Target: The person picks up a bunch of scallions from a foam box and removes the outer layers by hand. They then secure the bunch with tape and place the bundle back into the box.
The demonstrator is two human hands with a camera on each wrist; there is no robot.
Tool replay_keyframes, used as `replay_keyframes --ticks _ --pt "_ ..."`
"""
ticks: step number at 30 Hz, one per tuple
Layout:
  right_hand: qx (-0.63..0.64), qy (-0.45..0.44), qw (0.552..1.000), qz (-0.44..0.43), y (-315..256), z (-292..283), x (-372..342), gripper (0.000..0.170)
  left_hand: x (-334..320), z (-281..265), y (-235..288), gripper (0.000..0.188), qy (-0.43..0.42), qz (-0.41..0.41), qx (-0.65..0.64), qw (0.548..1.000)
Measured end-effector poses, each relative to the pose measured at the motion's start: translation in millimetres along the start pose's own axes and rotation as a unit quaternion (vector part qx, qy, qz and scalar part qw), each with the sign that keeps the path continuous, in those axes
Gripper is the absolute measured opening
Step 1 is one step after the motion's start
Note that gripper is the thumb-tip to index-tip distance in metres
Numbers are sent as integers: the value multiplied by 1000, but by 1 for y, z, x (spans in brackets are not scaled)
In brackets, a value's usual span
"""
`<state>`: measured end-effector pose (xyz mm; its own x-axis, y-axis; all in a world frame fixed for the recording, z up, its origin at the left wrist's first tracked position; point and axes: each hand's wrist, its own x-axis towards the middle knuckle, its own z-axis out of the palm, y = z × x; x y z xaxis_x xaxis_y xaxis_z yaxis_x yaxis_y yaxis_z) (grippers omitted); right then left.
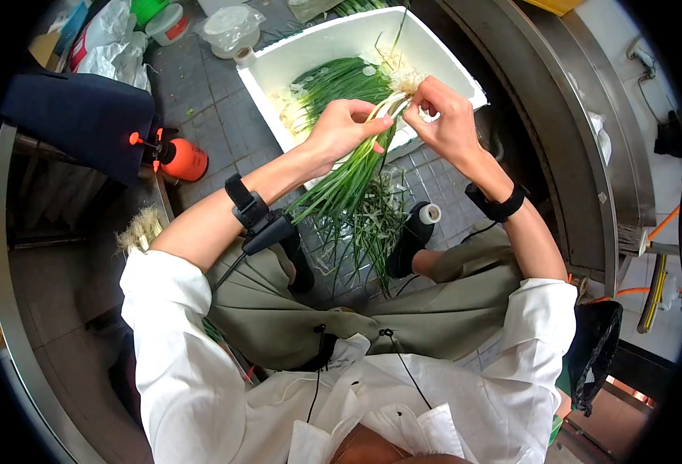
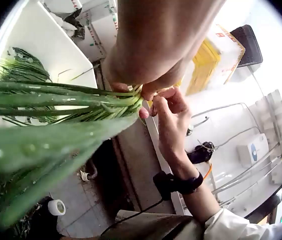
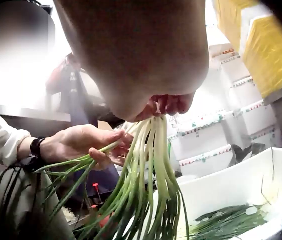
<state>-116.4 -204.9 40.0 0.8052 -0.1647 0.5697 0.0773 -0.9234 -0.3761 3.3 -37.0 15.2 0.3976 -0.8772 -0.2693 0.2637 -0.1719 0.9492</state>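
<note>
A bunch of spring onions (image 1: 333,185) hangs between my hands, white stems and stringy roots at the top, green leaves trailing down. My left hand (image 1: 339,130) holds the stems between thumb and fingers. Close beside it, my right hand (image 1: 447,124) pinches the white ends near the roots; in the right wrist view those stems (image 3: 153,145) spread downward from its fingers. Behind both hands is a white foam box (image 1: 273,112), where more spring onions (image 1: 329,87) lie with pale root ends. Loose leaves (image 1: 364,232) lie on the floor below.
An orange spray bottle (image 1: 183,159) stands to the left on grey floor tiles. A small roll (image 1: 430,213) is by the right shoe. Farther back are a lidded tub (image 1: 167,25) and a plastic-wrapped bowl (image 1: 231,29). A metal counter edge (image 1: 557,100) curves along the right.
</note>
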Motion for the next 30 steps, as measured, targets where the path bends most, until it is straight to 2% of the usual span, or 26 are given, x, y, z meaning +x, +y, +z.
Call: replay_keyframes --ticks 3,7,9,10,13,14,19,24,28,30 --pt "-20 27 999 -12 -1 -4 4 14 1 0 0 30 0 5 8 1000" --pt "-46 39 998 28 8 -18 7 12 -3 -3 2 31 -4 -11 22 1000" --pt "8 3 996 90 15 -20 1 10 -2 -7 1 32 -6 -12 10 1000" --pt "30 -44 992 115 20 -19 -4 11 -1 -8 1 32 -8 -13 -1 1000" --pt "17 -36 997 64 11 -16 -15 17 0 -11 0 34 1 -3 1 1000" --pt "28 -48 996 77 10 -13 -16 24 1 -11 -1 34 1 -3 1 1000" --pt "69 -14 990 125 -2 1 -16 24 3 0 -6 35 28 30 27 999" --pt "-4 -28 989 145 -10 -1 -11 17 5 4 -9 34 49 42 42 997" --pt "8 -13 994 104 -9 1 -12 14 3 3 -9 33 40 43 46 997" --pt "-39 0 999 15 -6 1 -13 13 3 2 -11 33 43 42 46 997"
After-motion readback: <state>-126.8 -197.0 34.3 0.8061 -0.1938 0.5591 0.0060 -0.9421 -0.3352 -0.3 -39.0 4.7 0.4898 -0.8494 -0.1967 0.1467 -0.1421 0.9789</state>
